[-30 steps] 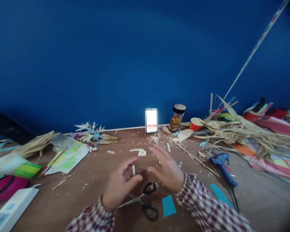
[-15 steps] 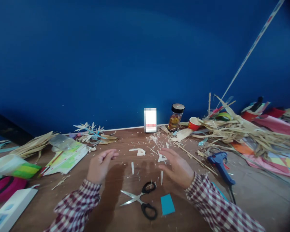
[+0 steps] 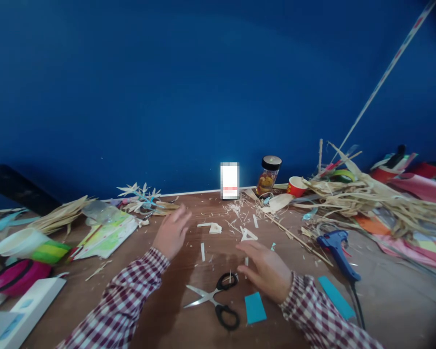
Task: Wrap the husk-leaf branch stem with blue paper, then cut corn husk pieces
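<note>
My left hand [image 3: 171,232] is raised over the brown table with its fingers stretched out and nothing in it. Lower and to the right, my right hand [image 3: 266,270] also holds nothing, its thumb apart from the fingers. Just beyond its fingertips lies a pale A-shaped piece [image 3: 253,236]. Between the hands is another pale piece with a looped end [image 3: 215,231], and a narrow white strip [image 3: 202,252] lies closer to me. Scissors [image 3: 213,295] with black handles rest with spread blades in front, beside a small blue rectangle of card [image 3: 255,308].
A blue glue gun [image 3: 338,252] and a blue strip [image 3: 336,296] lie at right, near piled dried husks [image 3: 378,191]. Behind stand a black-lidded jar [image 3: 268,179] and a red paper cup [image 3: 297,187]. At left are a green-striped cup [image 3: 43,248] and a pink pouch [image 3: 20,277].
My left hand has moved up and right, its curled fingers stretching out. My right hand has drawn back toward me, uncovering the A-shaped piece. The view has shifted slightly left.
</note>
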The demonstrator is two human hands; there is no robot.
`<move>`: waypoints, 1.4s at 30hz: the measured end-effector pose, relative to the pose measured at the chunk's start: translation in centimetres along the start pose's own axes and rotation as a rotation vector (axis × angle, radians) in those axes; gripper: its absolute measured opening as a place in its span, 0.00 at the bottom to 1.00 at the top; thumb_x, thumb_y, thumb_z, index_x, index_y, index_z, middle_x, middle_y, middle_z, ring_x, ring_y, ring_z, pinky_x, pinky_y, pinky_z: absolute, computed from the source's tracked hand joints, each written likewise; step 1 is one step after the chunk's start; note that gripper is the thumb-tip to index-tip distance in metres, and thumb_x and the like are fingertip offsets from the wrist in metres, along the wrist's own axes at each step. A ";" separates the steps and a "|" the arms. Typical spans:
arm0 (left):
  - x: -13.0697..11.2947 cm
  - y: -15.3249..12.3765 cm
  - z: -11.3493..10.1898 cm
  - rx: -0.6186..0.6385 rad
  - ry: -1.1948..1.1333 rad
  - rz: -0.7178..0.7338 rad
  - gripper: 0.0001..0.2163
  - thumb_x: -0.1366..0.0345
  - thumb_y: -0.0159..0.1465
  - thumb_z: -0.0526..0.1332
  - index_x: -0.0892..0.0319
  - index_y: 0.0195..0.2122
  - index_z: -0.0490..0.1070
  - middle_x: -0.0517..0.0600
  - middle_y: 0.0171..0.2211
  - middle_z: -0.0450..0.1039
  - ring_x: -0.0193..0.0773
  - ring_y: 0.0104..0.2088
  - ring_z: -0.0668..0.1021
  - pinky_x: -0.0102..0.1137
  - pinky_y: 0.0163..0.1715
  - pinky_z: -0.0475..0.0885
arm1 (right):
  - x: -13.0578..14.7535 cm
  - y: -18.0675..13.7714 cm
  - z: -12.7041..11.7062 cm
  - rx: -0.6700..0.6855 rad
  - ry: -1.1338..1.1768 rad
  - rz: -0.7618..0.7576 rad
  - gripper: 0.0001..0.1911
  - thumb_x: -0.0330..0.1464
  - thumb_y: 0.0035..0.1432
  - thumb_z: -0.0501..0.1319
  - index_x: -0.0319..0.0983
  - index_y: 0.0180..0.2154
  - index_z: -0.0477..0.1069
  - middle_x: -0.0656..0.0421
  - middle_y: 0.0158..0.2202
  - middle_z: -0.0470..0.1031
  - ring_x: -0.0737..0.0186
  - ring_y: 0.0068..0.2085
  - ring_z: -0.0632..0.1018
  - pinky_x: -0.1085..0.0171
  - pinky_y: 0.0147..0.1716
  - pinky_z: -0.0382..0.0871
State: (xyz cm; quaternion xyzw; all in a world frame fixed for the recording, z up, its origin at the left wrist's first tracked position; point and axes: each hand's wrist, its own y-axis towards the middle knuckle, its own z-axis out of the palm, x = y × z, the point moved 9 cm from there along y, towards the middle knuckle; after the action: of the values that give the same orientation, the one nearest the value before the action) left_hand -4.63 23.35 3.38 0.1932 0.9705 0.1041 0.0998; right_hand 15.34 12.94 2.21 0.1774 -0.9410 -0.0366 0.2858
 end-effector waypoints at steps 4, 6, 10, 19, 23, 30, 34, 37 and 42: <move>-0.9 -0.7 1.6 0.098 -0.136 -0.020 0.18 0.61 0.60 0.50 0.54 0.51 0.66 0.50 0.39 0.76 0.39 0.38 0.76 0.38 0.53 0.56 | -0.3 -0.3 0.5 0.035 0.008 0.032 0.20 0.31 0.53 0.59 0.41 0.49 0.64 0.55 0.48 0.69 0.58 0.47 0.71 0.60 0.47 0.64; -1.4 -1.1 3.2 0.210 -0.184 -0.042 0.19 0.59 0.57 0.54 0.53 0.51 0.65 0.49 0.38 0.76 0.40 0.37 0.76 0.35 0.45 0.63 | -0.2 -0.4 0.9 0.066 0.001 0.047 0.18 0.32 0.53 0.59 0.41 0.47 0.65 0.56 0.45 0.71 0.59 0.45 0.72 0.61 0.44 0.65; -2.0 -1.7 5.3 0.337 -0.178 -0.071 0.12 0.56 0.54 0.57 0.53 0.36 0.73 0.47 0.31 0.75 0.39 0.34 0.75 0.30 0.33 0.64 | 1.6 -0.9 2.3 0.191 -0.024 0.019 0.10 0.33 0.54 0.59 0.42 0.41 0.69 0.60 0.35 0.73 0.62 0.37 0.73 0.65 0.37 0.65; -1.7 -1.7 6.5 0.374 -0.154 -0.116 0.07 0.58 0.52 0.60 0.55 0.28 0.70 0.46 0.29 0.73 0.36 0.30 0.74 0.28 0.27 0.61 | 5.9 -1.4 7.0 0.279 -0.276 -0.212 0.19 0.40 0.42 0.68 0.38 0.36 0.70 0.56 0.39 0.70 0.55 0.41 0.69 0.61 0.37 0.67; -1.7 -1.9 6.2 0.362 -0.154 -0.131 0.10 0.55 0.56 0.56 0.54 0.33 0.70 0.46 0.29 0.74 0.37 0.31 0.75 0.29 0.28 0.62 | 6.0 -1.1 7.6 0.262 -0.365 -0.209 0.14 0.37 0.46 0.66 0.38 0.36 0.70 0.57 0.37 0.70 0.55 0.39 0.70 0.60 0.33 0.69; -1.7 -2.3 6.1 0.377 -0.184 -0.097 0.07 0.61 0.52 0.60 0.54 0.31 0.72 0.46 0.30 0.74 0.37 0.31 0.75 0.28 0.28 0.63 | 6.5 -0.9 8.0 0.231 -0.436 -0.250 0.03 0.28 0.54 0.59 0.37 0.31 0.71 0.55 0.34 0.71 0.58 0.36 0.72 0.62 0.29 0.68; -2.1 -2.4 6.5 0.381 -0.212 -0.080 0.04 0.63 0.52 0.59 0.54 0.28 0.72 0.45 0.28 0.75 0.37 0.30 0.75 0.28 0.28 0.63 | 7.1 -0.7 8.2 0.210 -0.438 -0.294 0.04 0.27 0.54 0.60 0.36 0.28 0.71 0.56 0.32 0.72 0.58 0.35 0.71 0.62 0.29 0.67; -2.0 -2.1 6.3 0.370 -0.239 -0.078 0.07 0.62 0.56 0.56 0.55 0.29 0.73 0.47 0.28 0.75 0.36 0.30 0.75 0.28 0.29 0.64 | 7.3 -0.6 6.7 0.188 -0.371 -0.328 0.04 0.28 0.56 0.58 0.36 0.30 0.71 0.57 0.34 0.72 0.58 0.38 0.71 0.61 0.33 0.67; -0.3 -1.6 5.0 0.311 -0.249 -0.107 0.11 0.62 0.59 0.51 0.57 0.31 0.73 0.50 0.34 0.75 0.38 0.36 0.74 0.30 0.37 0.64 | 5.3 -0.5 1.6 0.172 0.089 -0.269 0.04 0.30 0.55 0.58 0.40 0.35 0.70 0.59 0.42 0.73 0.61 0.44 0.71 0.62 0.44 0.65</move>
State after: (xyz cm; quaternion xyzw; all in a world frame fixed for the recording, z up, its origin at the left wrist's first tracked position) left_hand -3.72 22.61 -1.73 0.1660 0.9639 -0.0770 0.1936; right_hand 10.48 10.50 3.57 0.3270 -0.8948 0.0141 0.3036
